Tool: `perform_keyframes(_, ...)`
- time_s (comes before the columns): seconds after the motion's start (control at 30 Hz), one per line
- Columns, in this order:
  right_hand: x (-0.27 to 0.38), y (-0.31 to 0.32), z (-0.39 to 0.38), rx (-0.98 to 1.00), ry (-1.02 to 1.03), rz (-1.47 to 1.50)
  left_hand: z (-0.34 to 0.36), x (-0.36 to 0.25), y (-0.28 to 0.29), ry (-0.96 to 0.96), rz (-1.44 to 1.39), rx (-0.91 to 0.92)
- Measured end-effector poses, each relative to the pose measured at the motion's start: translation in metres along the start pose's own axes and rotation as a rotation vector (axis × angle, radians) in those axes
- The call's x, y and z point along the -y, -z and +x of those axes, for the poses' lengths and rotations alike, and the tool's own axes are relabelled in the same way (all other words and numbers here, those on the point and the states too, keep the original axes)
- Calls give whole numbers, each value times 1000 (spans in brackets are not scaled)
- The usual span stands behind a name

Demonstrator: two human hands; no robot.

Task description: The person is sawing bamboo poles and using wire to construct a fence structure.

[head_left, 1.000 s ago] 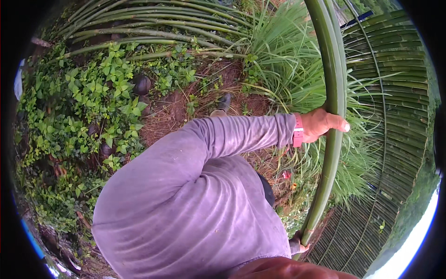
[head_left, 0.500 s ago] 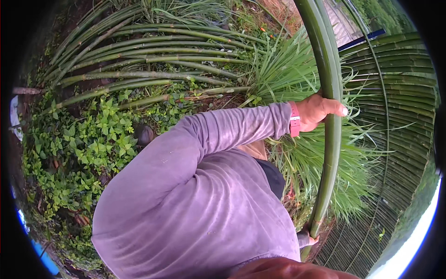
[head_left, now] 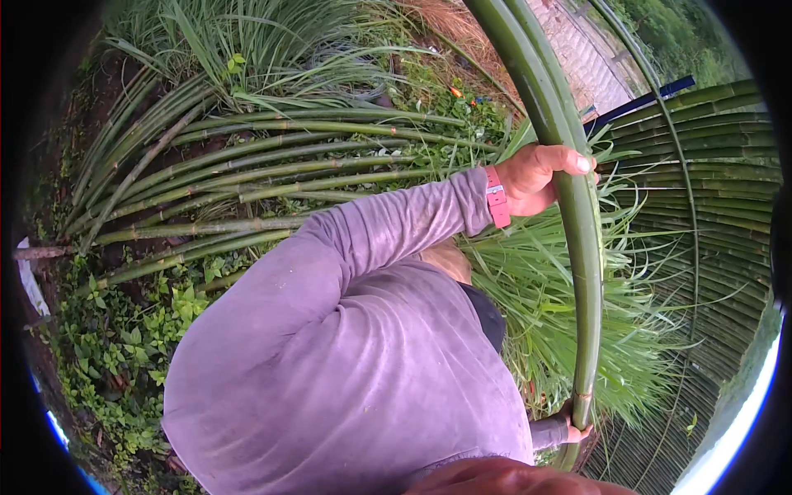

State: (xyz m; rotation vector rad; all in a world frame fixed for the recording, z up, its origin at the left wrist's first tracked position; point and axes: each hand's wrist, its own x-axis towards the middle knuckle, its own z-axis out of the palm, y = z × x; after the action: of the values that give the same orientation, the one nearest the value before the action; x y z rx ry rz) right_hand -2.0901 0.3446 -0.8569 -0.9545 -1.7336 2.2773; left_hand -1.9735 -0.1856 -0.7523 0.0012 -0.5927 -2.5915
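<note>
My left hand (head_left: 540, 175), with a red watch at the wrist, grips a long green bamboo pole (head_left: 584, 264) that runs from the top of the view down to the lower right. Lower on it, my right hand (head_left: 576, 431), small and partly hidden, also holds the pole. My grey long-sleeved shirt covers much of the lower middle. A clump of long grass (head_left: 540, 297) lies behind the pole, beside my left hand.
Several cut bamboo poles (head_left: 289, 165) lie on leafy ground at upper left, below more long grass (head_left: 247, 41). A fence-like row of bamboo (head_left: 726, 181) spans the right, with a dark blue bar (head_left: 643, 101). A pale paved strip (head_left: 577, 41) shows at the top.
The pole's upper part and my left hand have shifted up and leftward in the view, while its lower end moved right. The ground has swung, showing more lying poles and the paved strip.
</note>
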Motion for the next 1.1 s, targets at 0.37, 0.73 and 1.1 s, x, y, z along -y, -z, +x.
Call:
perform_keyframes(0.37,0,-110,-23,15,179,-11,53,-82,39,2,-63,33)
perform_keyframes(0.73,-70,-285,-46,42,296,62,131,-199,132,-74,-137,137)
perform_keyframes(1.1,-162,-567,-96,16,384,82,274,-273,267,-71,133,712)
